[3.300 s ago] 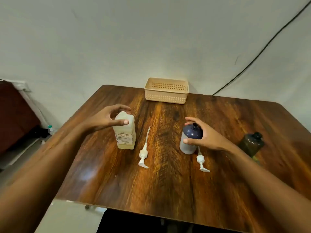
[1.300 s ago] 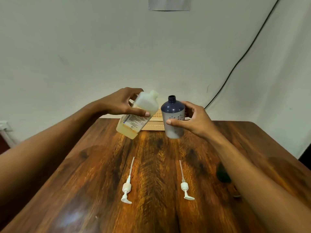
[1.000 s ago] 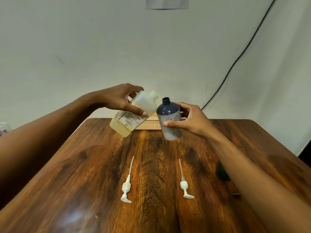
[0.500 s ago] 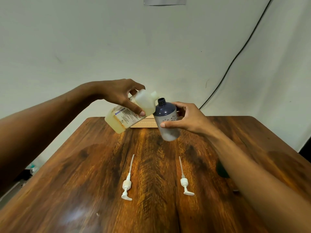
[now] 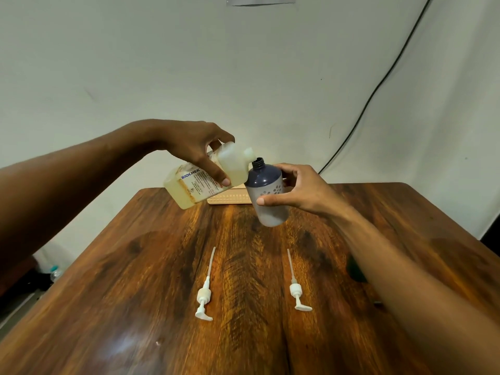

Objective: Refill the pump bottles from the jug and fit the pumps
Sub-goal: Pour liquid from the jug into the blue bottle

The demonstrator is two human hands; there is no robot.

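Now the left hand (image 5: 197, 150) is clamped on the tilted jug (image 5: 208, 180) and the right hand (image 5: 300, 189) is wrapped round the dark bottle (image 5: 267, 193), both held off the tabletop (image 5: 162, 266), spout just beside the open neck. Pouring well likely means resting the spout over the neck, tipping slowly and keeping the bottle steady; two pumps (image 5: 204, 296) lie below the hands.

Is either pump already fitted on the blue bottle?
No: both pumps lie loose on the table, and the blue bottle in the right hand has an open neck.
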